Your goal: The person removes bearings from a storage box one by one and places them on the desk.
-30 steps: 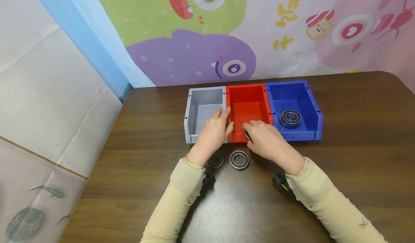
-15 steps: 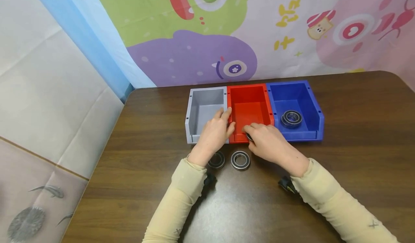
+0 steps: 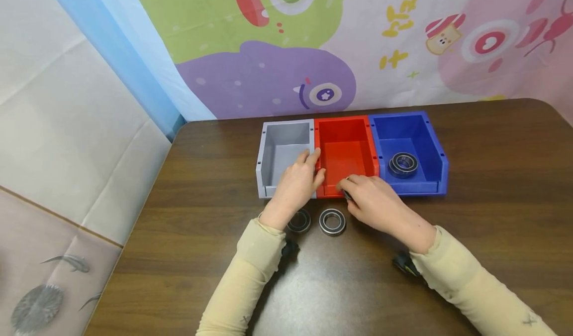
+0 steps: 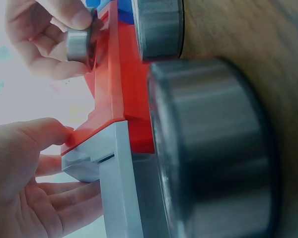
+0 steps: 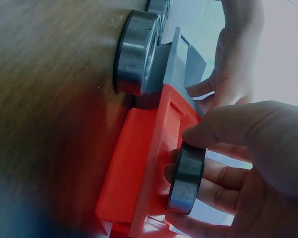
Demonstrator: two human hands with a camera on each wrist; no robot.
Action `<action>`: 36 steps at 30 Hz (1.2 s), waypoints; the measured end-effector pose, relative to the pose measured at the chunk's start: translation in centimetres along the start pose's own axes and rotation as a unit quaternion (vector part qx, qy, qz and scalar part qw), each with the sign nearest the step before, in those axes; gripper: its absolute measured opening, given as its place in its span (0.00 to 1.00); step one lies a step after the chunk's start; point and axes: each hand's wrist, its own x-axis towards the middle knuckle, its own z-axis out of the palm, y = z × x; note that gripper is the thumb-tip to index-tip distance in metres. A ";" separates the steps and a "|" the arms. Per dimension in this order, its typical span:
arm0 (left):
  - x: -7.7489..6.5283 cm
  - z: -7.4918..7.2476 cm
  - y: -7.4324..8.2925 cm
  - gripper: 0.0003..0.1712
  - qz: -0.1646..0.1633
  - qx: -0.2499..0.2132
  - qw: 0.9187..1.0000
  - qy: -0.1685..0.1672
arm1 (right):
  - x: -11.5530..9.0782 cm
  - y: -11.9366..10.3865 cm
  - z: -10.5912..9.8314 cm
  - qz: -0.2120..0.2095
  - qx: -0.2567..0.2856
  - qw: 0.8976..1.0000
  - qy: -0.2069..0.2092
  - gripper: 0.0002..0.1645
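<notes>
My right hand [image 3: 373, 199] pinches a ball bearing [image 5: 187, 178] between thumb and fingers, at the front lip of the red bin [image 3: 343, 152]. The bearing has a steel outer ring, and in the head view the fingers mostly hide it. My left hand [image 3: 293, 184] straddles the side walls where the grey bin [image 3: 261, 162] and the red bin meet, its thumb on the red side and its other fingers over the grey one. On the table before the bins lie a bearing [image 3: 332, 233] and another bearing [image 3: 299, 230], partly behind the left wrist.
At the right of the row, the blue bin [image 3: 436, 147] holds stacked bearings [image 3: 403, 164]. All three bins stand side by side on a brown wooden table [image 3: 201, 201]. A cartoon-printed cloth [image 3: 277, 82] hangs behind the table.
My right hand has drawn slightly back and to the right, with the bearing still pinched at the red bin's lip. The left hand stays at the shared walls.
</notes>
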 end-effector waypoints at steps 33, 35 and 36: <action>0.1 0.0 0.1 0.28 -0.005 -0.003 1.000 0.002 | -3.2 -0.8 0.7 -0.031 -0.010 0.998 -0.062 0.14; 0.1 0.0 0.1 0.28 -0.006 -0.004 1.000 0.002 | -3.2 -0.8 0.8 -0.028 -0.014 0.997 -0.065 0.14; 0.1 0.0 0.1 0.27 -0.007 -0.004 1.000 0.001 | -3.2 -0.8 0.8 -0.028 -0.016 0.997 -0.066 0.14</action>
